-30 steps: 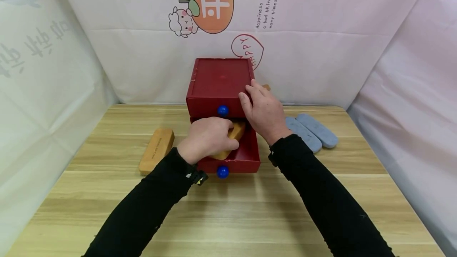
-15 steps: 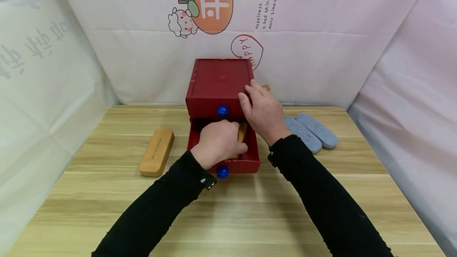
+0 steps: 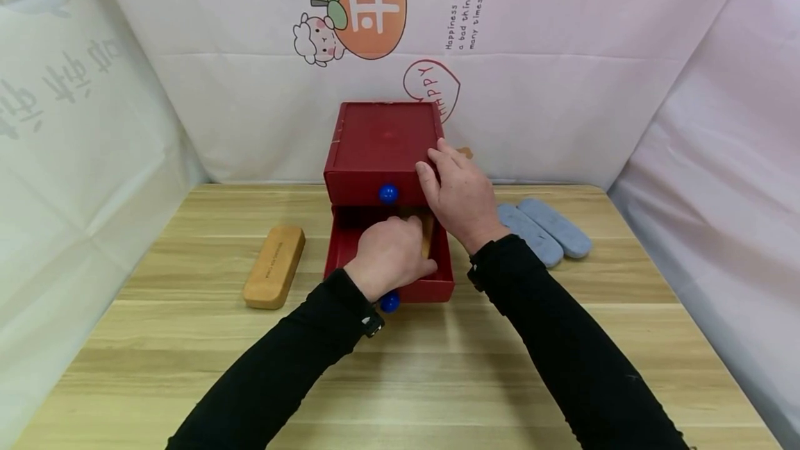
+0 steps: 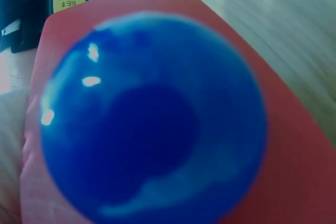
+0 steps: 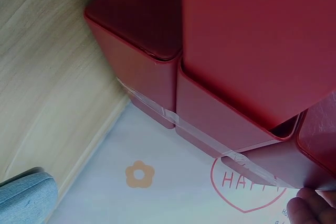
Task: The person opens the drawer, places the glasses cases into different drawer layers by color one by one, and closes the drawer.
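Note:
A dark red two-drawer box (image 3: 387, 137) stands at the back of the table, its lower drawer (image 3: 431, 291) pulled out. Inside that drawer, my left hand (image 3: 392, 252) grips a tan glasses case (image 3: 428, 233) at the right side; the hand covers most of it. My right hand (image 3: 462, 200) rests on the box's upper right edge with fingers extended. Its fingertips (image 5: 307, 211) show at the box in the right wrist view. The drawer's blue round knob (image 4: 152, 124) fills the left wrist view, close under my left wrist.
Another tan glasses case (image 3: 275, 267) lies left of the box on the wooden table (image 3: 400, 380). Two blue-grey cases (image 3: 555, 228) lie side by side to the right, near my right forearm. A white printed cloth (image 3: 250, 110) hangs behind the table.
My left hand has moved right and slightly toward me, bringing the tan glasses case lower against the drawer's right side. My right hand has stayed on the box.

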The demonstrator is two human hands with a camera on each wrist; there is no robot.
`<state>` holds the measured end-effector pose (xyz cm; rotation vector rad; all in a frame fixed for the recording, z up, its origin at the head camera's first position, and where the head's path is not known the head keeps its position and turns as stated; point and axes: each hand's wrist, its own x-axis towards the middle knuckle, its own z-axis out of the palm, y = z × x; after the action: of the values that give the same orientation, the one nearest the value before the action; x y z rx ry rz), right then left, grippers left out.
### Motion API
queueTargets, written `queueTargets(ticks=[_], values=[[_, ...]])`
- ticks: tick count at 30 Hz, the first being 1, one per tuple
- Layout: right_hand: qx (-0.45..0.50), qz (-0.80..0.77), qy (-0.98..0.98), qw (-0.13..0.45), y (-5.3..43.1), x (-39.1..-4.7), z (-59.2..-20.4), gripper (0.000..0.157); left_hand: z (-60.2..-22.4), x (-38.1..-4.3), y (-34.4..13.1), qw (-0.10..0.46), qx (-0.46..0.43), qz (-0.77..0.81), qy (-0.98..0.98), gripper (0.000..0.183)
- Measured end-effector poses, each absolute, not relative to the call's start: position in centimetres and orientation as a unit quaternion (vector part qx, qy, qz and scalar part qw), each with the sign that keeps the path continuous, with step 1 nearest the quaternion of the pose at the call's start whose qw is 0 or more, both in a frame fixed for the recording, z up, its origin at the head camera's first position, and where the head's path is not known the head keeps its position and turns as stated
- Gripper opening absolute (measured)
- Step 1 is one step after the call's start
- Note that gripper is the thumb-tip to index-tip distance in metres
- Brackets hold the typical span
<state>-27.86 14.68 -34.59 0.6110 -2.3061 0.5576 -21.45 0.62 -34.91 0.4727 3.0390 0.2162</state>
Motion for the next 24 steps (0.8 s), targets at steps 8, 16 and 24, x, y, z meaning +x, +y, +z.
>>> queueTargets(ticks=[8, 16, 24], values=[[0.231, 0.213, -0.888, 0.336, 14.6, -27.9, -34.6, 0.061, -35.0, -21.6, 0.4, 0.043, 0.153, 0.081, 0.984, 0.054], [0.233, 0.211, -0.889, 0.334, 14.7, -27.9, -34.6, 0.061, -34.8, -21.9, -0.2, 0.048, 0.173, 0.124, 0.976, 0.055], [0.234, 0.215, -0.889, 0.330, 14.7, -27.9, -34.5, 0.060, -34.9, -22.0, -0.4, 0.040, 0.198, 0.142, 0.969, 0.045]])
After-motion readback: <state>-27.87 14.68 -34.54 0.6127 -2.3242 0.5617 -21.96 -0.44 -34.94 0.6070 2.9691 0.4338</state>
